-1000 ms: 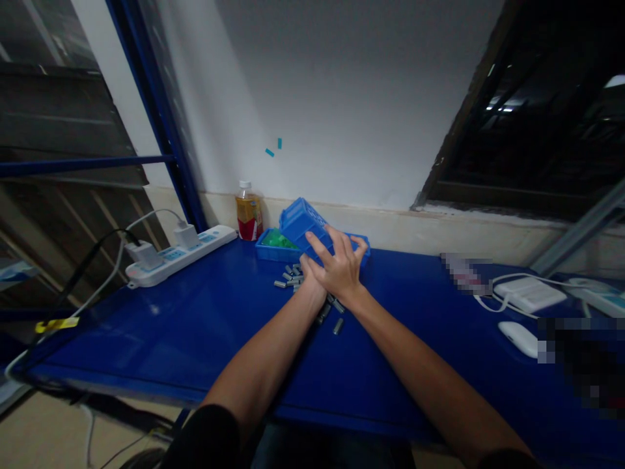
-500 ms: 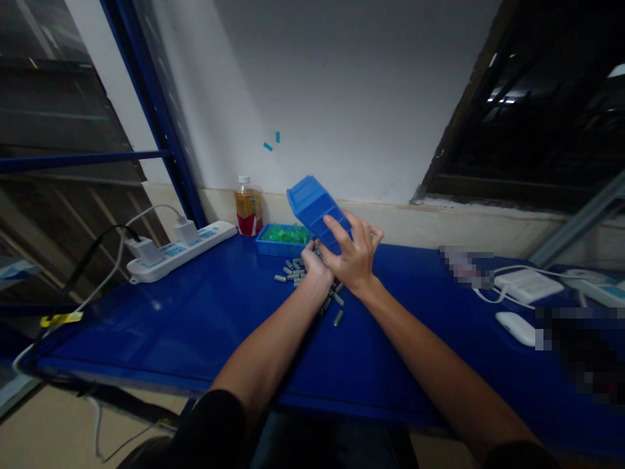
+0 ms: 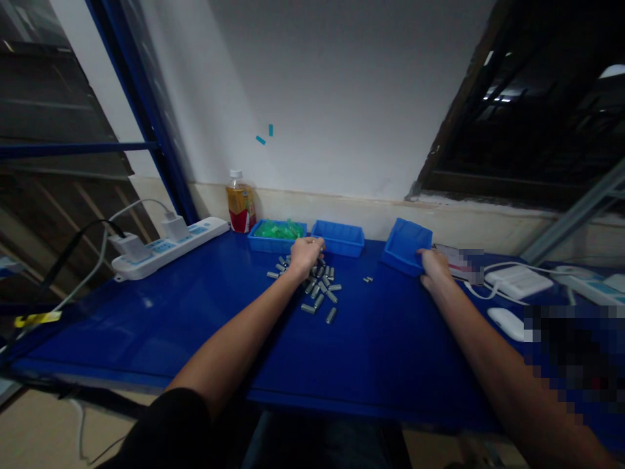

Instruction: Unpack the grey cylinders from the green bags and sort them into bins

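Observation:
In the head view, my right hand grips the near right edge of an empty-looking blue plastic bin, which tilts at the back right of the table. My left hand is over the far part of a pile of small grey metal cylinders, fingers curled inward. Whatever those fingers hold, if anything, is hidden. Just behind that hand stand a blue bin of green pieces and another blue bin. Two tiny metal pieces lie apart from the pile, to its right.
A drink bottle and a white power strip with plugs stand at the left back. On the right are a white adapter with cables and a white rounded case. A wall rises behind the blue table.
My right hand has carried the blue bin right and lowered it from above the pile. My hands have separated, and the second bin at the back now shows.

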A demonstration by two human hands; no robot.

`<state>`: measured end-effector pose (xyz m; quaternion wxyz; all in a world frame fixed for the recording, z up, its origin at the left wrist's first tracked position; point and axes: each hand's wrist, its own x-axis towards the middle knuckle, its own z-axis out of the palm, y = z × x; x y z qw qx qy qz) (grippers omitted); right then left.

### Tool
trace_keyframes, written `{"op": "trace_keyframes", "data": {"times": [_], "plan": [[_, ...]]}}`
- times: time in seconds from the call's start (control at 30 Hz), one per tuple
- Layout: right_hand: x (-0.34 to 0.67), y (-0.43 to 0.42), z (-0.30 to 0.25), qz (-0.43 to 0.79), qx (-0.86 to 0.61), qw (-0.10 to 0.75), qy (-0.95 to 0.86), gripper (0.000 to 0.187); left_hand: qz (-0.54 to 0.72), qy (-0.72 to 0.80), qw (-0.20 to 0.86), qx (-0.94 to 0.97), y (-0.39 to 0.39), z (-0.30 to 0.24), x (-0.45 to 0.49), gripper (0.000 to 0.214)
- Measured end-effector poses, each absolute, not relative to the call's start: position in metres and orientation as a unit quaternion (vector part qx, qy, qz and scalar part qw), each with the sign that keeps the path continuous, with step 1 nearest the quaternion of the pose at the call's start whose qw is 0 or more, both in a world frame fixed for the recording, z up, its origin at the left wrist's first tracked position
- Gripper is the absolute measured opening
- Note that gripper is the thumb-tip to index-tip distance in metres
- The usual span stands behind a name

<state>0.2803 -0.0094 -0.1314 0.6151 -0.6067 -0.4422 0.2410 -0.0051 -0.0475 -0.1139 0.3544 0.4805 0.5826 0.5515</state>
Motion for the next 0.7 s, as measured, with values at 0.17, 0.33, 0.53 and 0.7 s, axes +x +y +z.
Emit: {"op": "trace_keyframes", "data": {"times": [0.17,0.33,0.53,0.7], "plan": [[0.299,0.003,-0.120,0.268,-0.689,0.442,-0.508,0.030,0.369,0.590,0.203,0.689,-0.057,-0.113,-0.013,0.012],[0.322,0.026,-0.096,0.234,-0.694,0.251,-0.632,0.022,0.240,0.559,0.100,0.787,-0.066,-0.113,-0.007,0.019],[0.316,0.057,-0.095,0.101,-0.718,0.130,-0.677,0.036,0.134,0.519,-0.088,0.840,-0.070,-0.116,-0.005,0.031],[0.305,0.066,-0.103,0.034,-0.717,0.100,-0.689,0.043,0.147,0.520,-0.083,0.837,-0.073,-0.112,-0.003,0.035]]}}
